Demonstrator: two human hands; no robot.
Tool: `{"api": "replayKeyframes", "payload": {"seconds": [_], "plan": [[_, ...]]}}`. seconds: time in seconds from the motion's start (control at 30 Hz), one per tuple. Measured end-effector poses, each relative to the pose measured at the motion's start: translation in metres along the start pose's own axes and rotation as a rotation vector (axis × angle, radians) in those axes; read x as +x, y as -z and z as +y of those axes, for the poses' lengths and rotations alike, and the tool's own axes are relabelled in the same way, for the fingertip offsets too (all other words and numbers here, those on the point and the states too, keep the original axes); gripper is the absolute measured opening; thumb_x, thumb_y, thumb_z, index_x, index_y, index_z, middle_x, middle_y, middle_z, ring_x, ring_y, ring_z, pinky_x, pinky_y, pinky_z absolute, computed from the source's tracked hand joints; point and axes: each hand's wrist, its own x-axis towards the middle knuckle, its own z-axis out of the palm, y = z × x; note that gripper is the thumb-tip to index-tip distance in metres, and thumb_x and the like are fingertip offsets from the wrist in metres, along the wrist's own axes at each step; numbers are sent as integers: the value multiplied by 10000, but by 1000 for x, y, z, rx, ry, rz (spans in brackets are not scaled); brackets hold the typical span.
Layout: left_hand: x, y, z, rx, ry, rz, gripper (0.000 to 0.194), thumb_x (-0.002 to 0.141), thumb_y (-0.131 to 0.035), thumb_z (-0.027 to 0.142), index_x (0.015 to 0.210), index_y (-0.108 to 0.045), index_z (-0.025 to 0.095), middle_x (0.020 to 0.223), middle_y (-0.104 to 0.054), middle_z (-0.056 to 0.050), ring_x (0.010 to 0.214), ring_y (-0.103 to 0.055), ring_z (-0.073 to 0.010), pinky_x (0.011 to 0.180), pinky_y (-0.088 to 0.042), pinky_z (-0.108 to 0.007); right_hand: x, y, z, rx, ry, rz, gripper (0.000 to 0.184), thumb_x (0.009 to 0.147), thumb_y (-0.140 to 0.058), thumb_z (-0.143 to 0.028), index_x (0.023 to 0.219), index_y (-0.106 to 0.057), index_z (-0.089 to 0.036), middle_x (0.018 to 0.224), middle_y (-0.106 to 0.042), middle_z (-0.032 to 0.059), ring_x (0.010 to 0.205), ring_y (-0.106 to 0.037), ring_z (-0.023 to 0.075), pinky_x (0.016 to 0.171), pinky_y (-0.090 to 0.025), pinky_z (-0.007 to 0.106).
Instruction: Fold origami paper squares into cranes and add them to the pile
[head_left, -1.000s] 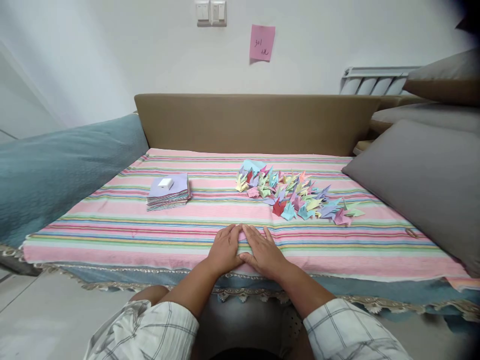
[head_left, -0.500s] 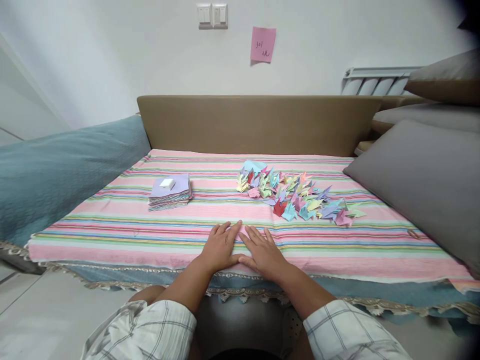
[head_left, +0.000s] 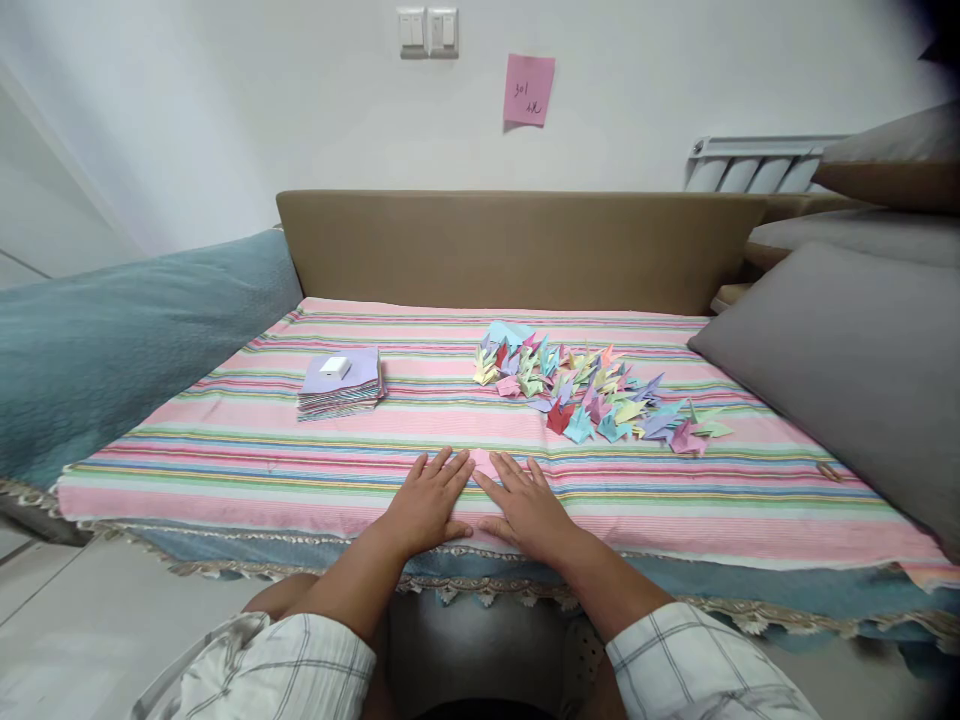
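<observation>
Both palms face down on the striped cloth near the front edge of the seat. My left hand lies flat with its fingers stretched out, its fingertips at the left side of a small pink piece of paper. My right hand is also flat, fingers spread, touching the paper's right side. Much of the paper is hidden under the hands, so its folded shape cannot be made out. Beyond them, to the right, lies a heap of folded paper cranes in many colours.
A stack of square paper stands at the left with a small white box on top. Grey cushions line the right side. The brown backrest closes off the rear, and a blue-covered armrest the left.
My left hand has slid left and slightly away from the right hand, showing more of the pink paper. My right hand stays nearly in place.
</observation>
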Motion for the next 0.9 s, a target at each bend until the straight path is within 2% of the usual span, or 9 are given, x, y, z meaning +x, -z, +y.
{"api": "replayKeyframes", "payload": {"seconds": [0.23, 0.33, 0.4, 0.5, 0.63, 0.77, 0.9], "plan": [[-5, 11, -10, -24, 124, -37, 763, 696, -617, 521, 1353, -358, 234, 1432, -340, -104, 1313, -275, -335, 1020, -251, -542, -1, 0, 1, 18, -2, -15, 651, 821, -445, -580, 1386, -286, -299, 1484, -191, 115, 1363, -158, 271, 1055, -111, 573], [2, 15, -11, -71, 168, 88, 609, 764, -570, 474, 1303, -429, 229, 1389, -412, -101, 1262, -368, -302, 1010, -284, -520, -1, 0, 0, 23, -11, -20, 651, 823, -435, -586, 1389, -278, -302, 1488, -181, 109, 1366, -147, 267, 1057, -97, 571], [8, 15, -9, -116, 129, 184, 446, 820, -531, 387, 1233, -502, 222, 1312, -507, -84, 1183, -462, -246, 1020, -298, -469, -1, 0, 0, 28, -17, -27, 653, 825, -434, -583, 1392, -268, -304, 1490, -173, 105, 1368, -138, 266, 1059, -90, 569], [17, 11, -4, -164, 33, 230, 252, 842, -513, 308, 1044, -626, 210, 1146, -629, -59, 1032, -556, -207, 962, -372, -401, 0, 1, 0, 38, -23, -44, 658, 828, -433, -578, 1397, -258, -298, 1491, -167, 107, 1370, -132, 263, 1061, -88, 566], [23, 5, -3, -184, 14, 253, 196, 830, -537, 292, 940, -669, 198, 1045, -670, -58, 968, -580, -209, 897, -425, -376, -1, 5, 6, 59, -4, -68, 638, 838, -430, -562, 1395, -268, -294, 1491, -179, 86, 1367, -148, 256, 1070, -116, 542], [24, 0, -6, -205, 22, 307, 170, 807, -576, 283, 913, -680, 201, 1061, -664, -65, 973, -583, -211, 875, -450, -370, -2, 11, 16, 95, 23, -24, 566, 863, -410, -526, 1359, -363, -257, 1461, -277, 79, 1342, -228, 255, 1071, -196, 476], [28, -7, -4, -273, 14, 367, 147, 784, -614, 291, 873, -685, 198, 986, -689, -67, 938, -607, -206, 842, -464, -357, 0, 15, 25, 147, 42, 124, 367, 870, -473, -389, 1193, -557, -237, 1322, -492, 76, 1226, -408, 236, 1009, -306, 409]]}}
